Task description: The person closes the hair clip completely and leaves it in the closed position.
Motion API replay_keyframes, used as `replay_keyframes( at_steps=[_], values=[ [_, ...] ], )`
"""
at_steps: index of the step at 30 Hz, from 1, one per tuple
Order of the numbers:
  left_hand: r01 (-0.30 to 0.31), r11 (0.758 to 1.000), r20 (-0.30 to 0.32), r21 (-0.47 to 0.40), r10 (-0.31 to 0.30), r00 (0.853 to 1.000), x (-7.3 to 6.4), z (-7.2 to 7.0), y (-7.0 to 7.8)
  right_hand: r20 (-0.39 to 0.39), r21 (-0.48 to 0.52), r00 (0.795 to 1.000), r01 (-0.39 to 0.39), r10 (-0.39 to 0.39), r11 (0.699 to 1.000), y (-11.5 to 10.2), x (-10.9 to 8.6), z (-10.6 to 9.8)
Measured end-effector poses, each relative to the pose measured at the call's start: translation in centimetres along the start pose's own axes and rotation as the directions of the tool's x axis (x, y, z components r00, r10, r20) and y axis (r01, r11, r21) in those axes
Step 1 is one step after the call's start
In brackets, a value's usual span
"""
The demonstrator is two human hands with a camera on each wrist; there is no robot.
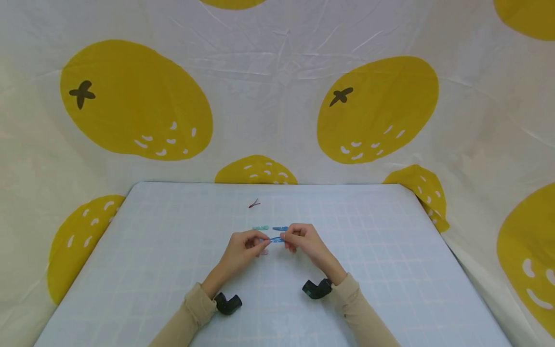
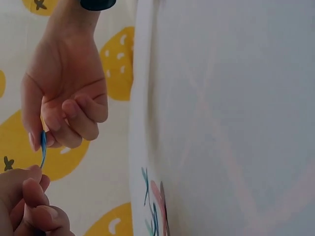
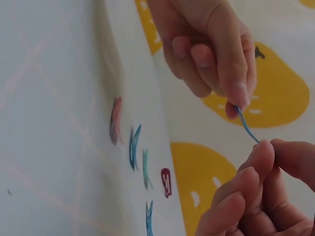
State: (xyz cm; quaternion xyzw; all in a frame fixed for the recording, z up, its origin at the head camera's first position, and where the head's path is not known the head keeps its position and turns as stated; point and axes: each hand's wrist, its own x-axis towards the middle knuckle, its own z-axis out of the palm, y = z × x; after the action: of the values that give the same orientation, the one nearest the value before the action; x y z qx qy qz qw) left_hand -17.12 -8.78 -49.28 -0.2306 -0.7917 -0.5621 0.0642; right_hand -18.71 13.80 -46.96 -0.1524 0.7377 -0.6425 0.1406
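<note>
A blue snap hair clip (image 1: pixel 276 239) is held just over the table between both hands. My left hand (image 1: pixel 244 246) pinches one end with thumb and forefinger, and my right hand (image 1: pixel 307 241) pinches the other. Seen edge-on in the right wrist view, the held clip (image 3: pixel 247 125) is slightly bent. Beyond the hands lie a teal hair clip (image 1: pixel 261 227) and another blue clip (image 1: pixel 280 228). A pink clip (image 1: pixel 264 252) is partly hidden by the left hand. Another blue clip (image 3: pixel 134 147) lies between the pink and teal ones in the right wrist view.
A dark red hair clip (image 1: pixel 254 204) lies farther back on the table (image 1: pixel 381 231), which has a pale checked cover. Behind the table's far edge hangs a curtain (image 1: pixel 264 106) with yellow fruit prints. Black wrist cameras (image 1: pixel 228 304) sit at both cuffs.
</note>
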Motion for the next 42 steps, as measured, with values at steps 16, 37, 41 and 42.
replay_keyframes(
  at_steps=[16, 37, 41, 42],
  values=[
    [0.061, 0.992, 0.051, 0.108, -0.066, 0.997, 3.5, -0.2, -0.8, -0.108, 0.024, 0.99, -0.084, 0.087, 0.996, 0.9, 2.1, -1.0],
    [0.088, 0.943, 0.138, 0.32, -0.139, 0.981, 5.3, 0.9, -1.2, -0.197, -0.174, 0.974, -0.144, 0.109, 0.974, 1.9, 2.7, -1.9],
    [0.085, 0.931, 0.131, 0.356, -0.14, 0.981, 5.0, 1.2, -1.1, -0.182, -0.181, 0.976, -0.149, 0.116, 0.972, 2.5, 2.9, -2.1],
    [0.085, 0.926, 0.128, 0.369, -0.141, 0.982, 5.0, 1.2, -1.2, -0.177, -0.182, 0.977, -0.151, 0.118, 0.972, 2.6, 2.9, -2.1]
  ],
)
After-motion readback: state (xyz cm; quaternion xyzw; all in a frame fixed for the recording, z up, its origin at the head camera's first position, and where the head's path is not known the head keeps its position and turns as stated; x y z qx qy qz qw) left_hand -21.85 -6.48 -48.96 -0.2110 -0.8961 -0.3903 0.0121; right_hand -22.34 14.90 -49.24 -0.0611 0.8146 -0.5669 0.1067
